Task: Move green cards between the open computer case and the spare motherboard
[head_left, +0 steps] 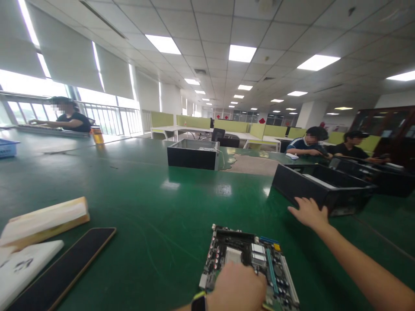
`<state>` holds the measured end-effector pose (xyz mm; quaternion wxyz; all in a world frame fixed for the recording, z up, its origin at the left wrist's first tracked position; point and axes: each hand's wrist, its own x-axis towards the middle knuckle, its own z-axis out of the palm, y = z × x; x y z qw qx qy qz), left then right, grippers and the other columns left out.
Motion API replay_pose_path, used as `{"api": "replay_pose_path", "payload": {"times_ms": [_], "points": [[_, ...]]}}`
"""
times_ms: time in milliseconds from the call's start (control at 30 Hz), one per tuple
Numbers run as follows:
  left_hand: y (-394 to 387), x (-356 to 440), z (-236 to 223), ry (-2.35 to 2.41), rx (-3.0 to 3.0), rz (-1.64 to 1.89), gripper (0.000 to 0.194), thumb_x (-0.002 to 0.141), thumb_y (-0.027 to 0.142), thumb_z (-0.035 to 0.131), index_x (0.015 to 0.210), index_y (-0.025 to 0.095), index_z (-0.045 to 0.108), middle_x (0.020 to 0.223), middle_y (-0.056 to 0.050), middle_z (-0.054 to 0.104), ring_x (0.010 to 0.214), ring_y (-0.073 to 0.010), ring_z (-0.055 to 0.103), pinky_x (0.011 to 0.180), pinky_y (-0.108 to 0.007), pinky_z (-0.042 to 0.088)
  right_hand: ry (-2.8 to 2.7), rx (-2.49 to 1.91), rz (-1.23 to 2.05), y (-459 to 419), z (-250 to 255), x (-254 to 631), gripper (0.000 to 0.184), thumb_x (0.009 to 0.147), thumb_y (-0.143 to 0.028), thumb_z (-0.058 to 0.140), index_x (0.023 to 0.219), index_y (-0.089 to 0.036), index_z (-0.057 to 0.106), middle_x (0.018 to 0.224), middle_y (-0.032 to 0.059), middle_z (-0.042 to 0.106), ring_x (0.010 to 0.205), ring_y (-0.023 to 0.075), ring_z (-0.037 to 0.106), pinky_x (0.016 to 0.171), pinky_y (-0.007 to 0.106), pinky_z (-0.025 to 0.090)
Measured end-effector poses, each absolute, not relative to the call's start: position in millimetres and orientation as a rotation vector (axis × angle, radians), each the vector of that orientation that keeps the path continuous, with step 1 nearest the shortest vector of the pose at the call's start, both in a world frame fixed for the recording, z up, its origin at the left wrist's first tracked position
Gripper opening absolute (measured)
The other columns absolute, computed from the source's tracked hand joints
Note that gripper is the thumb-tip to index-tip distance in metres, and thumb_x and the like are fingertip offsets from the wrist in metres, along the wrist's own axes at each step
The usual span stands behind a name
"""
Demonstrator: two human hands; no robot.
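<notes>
A computer motherboard (256, 255) lies flat on the green table in front of me, with a pale square socket area, silver blocks and a blue slot. My left hand (238, 285), a watch at its wrist, is closed over the near part of the board. Its back hides the fingertips, so what they grip cannot be made out. Farther right, my right hand (309, 211) is open, fingers spread at the near side of a black computer case (301, 183). Whether it touches the case is hard to tell.
Another open case (193, 157) stands farther back, near a bare patch (256, 165) in the green surface. At left lie a dark flat panel (68, 268), a white packet (29, 268) and a long pale box (48, 218). Several people sit around the table.
</notes>
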<state>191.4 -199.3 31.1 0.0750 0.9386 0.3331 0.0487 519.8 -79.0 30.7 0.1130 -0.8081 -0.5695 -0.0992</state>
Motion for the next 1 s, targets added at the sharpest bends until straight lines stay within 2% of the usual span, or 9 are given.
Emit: {"api": "replay_pose_path", "payload": {"times_ms": [33, 100, 200, 333, 467, 600, 767, 1000], "points": [[-190, 181, 42, 1.054, 2.822, 0.17, 0.036, 0.073, 0.049, 0.061, 0.088, 0.017, 0.065, 0.084, -0.011, 0.068, 0.072, -0.0266, 0.064, 0.061, -0.036, 0.049, -1.689, -2.225, -0.168, -86, 27, 499, 0.055, 0.082, -0.047, 0.043, 0.127, -0.016, 0.051, 0.134, 0.0158, 0.047, 0.125, 0.0335, 0.039, 0.101, 0.056, 0.027], [-168, 159, 59, 1.152, 2.822, 0.256, 0.037, 0.075, 0.054, 0.057, 0.091, 0.021, 0.063, 0.092, -0.008, 0.067, 0.079, -0.0261, 0.064, 0.066, -0.036, 0.049, -1.747, -1.913, 0.135, -104, 15, 453, 0.051, 0.082, -0.047, 0.044, 0.121, -0.016, 0.055, 0.123, 0.0126, 0.057, 0.113, 0.0259, 0.052, 0.098, 0.041, 0.038], [-130, 128, 66, 1.305, 2.765, 0.351, 0.033, 0.08, 0.05, 0.053, 0.099, 0.025, 0.061, 0.1, -0.005, 0.066, 0.089, -0.0228, 0.062, 0.074, -0.032, 0.048, -1.758, -1.652, 0.337, -133, -4, 393, 0.044, 0.08, -0.045, 0.047, 0.113, -0.019, 0.06, 0.115, 0.0081, 0.062, 0.108, 0.0224, 0.056, 0.095, 0.036, 0.041], [-99, 103, 54, 1.445, 2.635, 0.338, 0.035, 0.081, 0.042, 0.053, 0.112, 0.028, 0.057, 0.107, -0.003, 0.065, 0.098, -0.0211, 0.06, 0.08, -0.029, 0.045, -1.825, -1.651, 0.337, -153, -22, 359, 0.044, 0.081, -0.041, 0.046, 0.118, -0.02, 0.058, 0.119, 0.0072, 0.06, 0.111, 0.0232, 0.054, 0.097, 0.038, 0.039], [-96, 99, 42, 1.384, 2.616, 0.19, 0.03, 0.077, 0.039, 0.055, 0.105, 0.027, 0.062, 0.104, -0.002, 0.066, 0.095, -0.0201, 0.06, 0.075, -0.026, 0.045, -1.898, -1.635, 0.377, -149, -24, 361, 0.043, 0.084, -0.038, 0.041, 0.121, -0.021, 0.056, 0.119, 0.0067, 0.061, 0.11, 0.0224, 0.055, 0.096, 0.037, 0.039], [-104, 108, 41, 1.366, 2.712, 0.133, 0.021, 0.078, 0.033, 0.051, 0.094, 0.027, 0.064, 0.092, -0.002, 0.068, 0.086, -0.0212, 0.062, 0.069, -0.027, 0.046, -1.964, -1.599, 0.37, -146, -21, 362, 0.038, 0.085, -0.037, 0.039, 0.112, -0.021, 0.061, 0.112, 0.0058, 0.064, 0.105, 0.0216, 0.056, 0.094, 0.037, 0.039], [-112, 118, 45, 1.428, 2.809, 0.071, 0.02, 0.075, 0.022, 0.048, 0.09, 0.025, 0.061, 0.086, -0.005, 0.067, 0.082, -0.0246, 0.063, 0.067, -0.032, 0.047, -1.964, -1.587, 0.371, -148, -18, 359, 0.033, 0.086, -0.036, 0.037, 0.102, -0.023, 0.063, 0.101, 0.0038, 0.067, 0.095, 0.02, 0.059, 0.088, 0.033, 0.041], [-112, 118, 44, 1.411, 2.812, 0.061, 0.018, 0.079, 0.023, 0.045, 0.09, 0.024, 0.059, 0.087, -0.005, 0.066, 0.083, -0.0242, 0.063, 0.069, -0.033, 0.048, -1.946, -1.62, 0.35, -148, -21, 359, 0.035, 0.086, -0.037, 0.038, 0.109, -0.022, 0.06, 0.107, 0.0048, 0.065, 0.099, 0.0204, 0.058, 0.09, 0.034, 0.04]]}}
